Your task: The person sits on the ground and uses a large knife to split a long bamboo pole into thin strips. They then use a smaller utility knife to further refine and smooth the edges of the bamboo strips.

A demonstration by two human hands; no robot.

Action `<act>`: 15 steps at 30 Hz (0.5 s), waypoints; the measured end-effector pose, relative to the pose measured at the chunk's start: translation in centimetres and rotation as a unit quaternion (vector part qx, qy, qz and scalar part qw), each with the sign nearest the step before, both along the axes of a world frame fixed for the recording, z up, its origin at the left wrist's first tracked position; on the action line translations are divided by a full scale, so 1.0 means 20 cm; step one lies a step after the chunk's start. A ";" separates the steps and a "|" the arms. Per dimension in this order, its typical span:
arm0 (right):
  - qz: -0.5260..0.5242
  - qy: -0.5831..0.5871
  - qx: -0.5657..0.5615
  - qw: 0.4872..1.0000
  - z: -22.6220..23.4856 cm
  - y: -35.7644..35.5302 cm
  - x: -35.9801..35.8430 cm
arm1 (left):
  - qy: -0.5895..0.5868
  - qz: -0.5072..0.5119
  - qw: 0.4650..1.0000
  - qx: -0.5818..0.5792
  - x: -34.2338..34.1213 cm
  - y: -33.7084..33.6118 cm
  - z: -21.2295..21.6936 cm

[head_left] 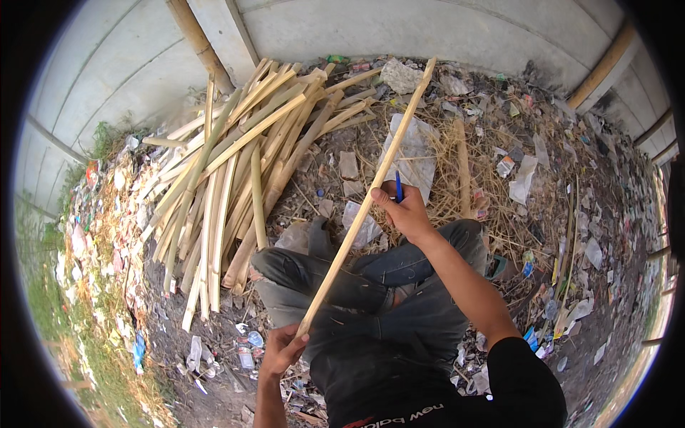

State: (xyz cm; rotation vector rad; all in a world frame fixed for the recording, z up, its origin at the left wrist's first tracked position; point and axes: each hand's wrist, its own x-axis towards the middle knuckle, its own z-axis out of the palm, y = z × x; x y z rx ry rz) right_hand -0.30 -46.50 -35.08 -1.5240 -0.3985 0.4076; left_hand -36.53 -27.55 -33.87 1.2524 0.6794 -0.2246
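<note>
A long, pale split bamboo strip (pixel 364 208) slants across my lap, its far end up toward the wall. My left hand (pixel 282 349) is closed on the strip's near end, thumb on top. Around the middle of the strip, my right hand (pixel 401 210) pinches it between thumb and fingers. A blue pen-like stick (pixel 399 187) also pokes up out of that right hand; its lower part is hidden by the fingers. To the left of my knees lies a big heap of split bamboo strips (pixel 235 164), crossing one another.
I sit cross-legged on littered ground. A grey panel wall (pixel 428 32) with a bamboo post (pixel 200 43) stands beyond the heap. Near it lies a pale stone chunk (pixel 401 76). Dry straw (pixel 442 178) and a bamboo piece (pixel 463 167) lie ahead on the right; plastic scraps (pixel 524 178) are scattered farther right.
</note>
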 end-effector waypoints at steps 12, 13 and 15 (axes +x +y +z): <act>-0.054 0.055 0.024 0.997 0.11 -0.02 0.15 | -0.003 -0.032 0.998 -0.047 -0.09 0.03 -0.08; -0.042 0.041 0.000 0.998 0.11 -0.01 0.11 | -0.001 -0.036 0.998 -0.042 -0.09 0.03 -0.09; -0.006 -0.012 0.019 1.000 0.06 0.00 0.02 | 0.024 -0.032 0.999 -0.023 -0.07 0.01 -0.06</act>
